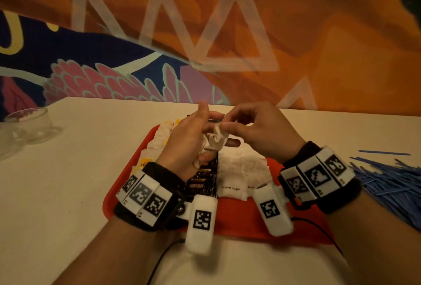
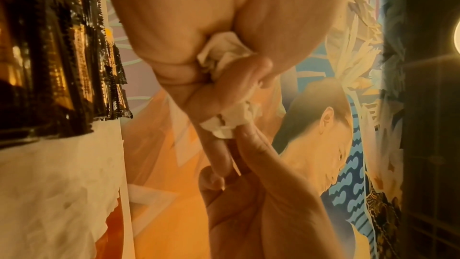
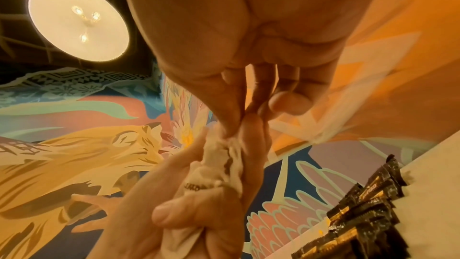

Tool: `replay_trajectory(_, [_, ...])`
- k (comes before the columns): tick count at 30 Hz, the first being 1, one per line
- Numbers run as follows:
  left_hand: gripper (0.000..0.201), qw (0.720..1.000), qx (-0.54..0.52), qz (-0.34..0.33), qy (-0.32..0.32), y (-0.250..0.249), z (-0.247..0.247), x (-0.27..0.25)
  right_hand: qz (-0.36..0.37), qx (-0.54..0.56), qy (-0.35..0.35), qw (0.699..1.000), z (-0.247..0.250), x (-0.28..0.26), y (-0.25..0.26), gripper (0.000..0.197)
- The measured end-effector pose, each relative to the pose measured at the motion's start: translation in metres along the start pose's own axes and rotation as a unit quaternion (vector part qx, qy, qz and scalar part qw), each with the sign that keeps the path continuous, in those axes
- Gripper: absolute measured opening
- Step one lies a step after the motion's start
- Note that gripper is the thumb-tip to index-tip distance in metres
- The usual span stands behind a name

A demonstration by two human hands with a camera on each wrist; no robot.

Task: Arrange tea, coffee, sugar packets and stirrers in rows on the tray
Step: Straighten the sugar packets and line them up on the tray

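Note:
Above the red tray (image 1: 239, 223), my left hand (image 1: 205, 125) grips a crumpled bunch of white sugar packets (image 1: 217, 140). My right hand (image 1: 227, 124) pinches the top of one packet in that bunch. The left wrist view shows the packets (image 2: 231, 121) squeezed between curled fingers. In the right wrist view, thumb and forefinger nip the paper (image 3: 224, 157). On the tray lie a row of black coffee sachets (image 1: 201, 182), white brown-sugar packets (image 1: 241, 170) to their right, and white-and-yellow tea packets (image 1: 159, 141) to their left.
A loose heap of blue stirrers (image 1: 391, 182) lies on the white table right of the tray. A glass bowl (image 1: 27, 125) stands at the far left. A painted wall rises directly behind the table's back edge.

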State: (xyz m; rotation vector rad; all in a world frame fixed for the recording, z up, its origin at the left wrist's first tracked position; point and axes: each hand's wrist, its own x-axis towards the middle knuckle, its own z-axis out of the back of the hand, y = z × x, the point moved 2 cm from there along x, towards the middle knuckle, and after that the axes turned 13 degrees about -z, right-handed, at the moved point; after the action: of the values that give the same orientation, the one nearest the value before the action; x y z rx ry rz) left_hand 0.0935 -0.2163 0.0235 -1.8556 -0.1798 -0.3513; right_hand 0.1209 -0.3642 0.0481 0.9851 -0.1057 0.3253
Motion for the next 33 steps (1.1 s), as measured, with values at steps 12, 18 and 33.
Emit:
replay_trajectory(12, [0.007,0.991,0.041,-0.097,-0.080,0.006,0.008,0.007,-0.028,0.157,-0.074,0.984,0.004,0.001,-0.003,0.007])
replay_trajectory(18, [0.016,0.976,0.129,-0.151,-0.089,0.007,0.012,0.010,-0.045,0.175,-0.038,0.983,-0.004,-0.001,-0.008,0.014])
replay_trajectory(33, [0.013,0.985,0.112,-0.129,-0.040,0.011,0.008,0.009,-0.005,0.225,-0.081,0.971,0.002,0.005,-0.010,0.010])
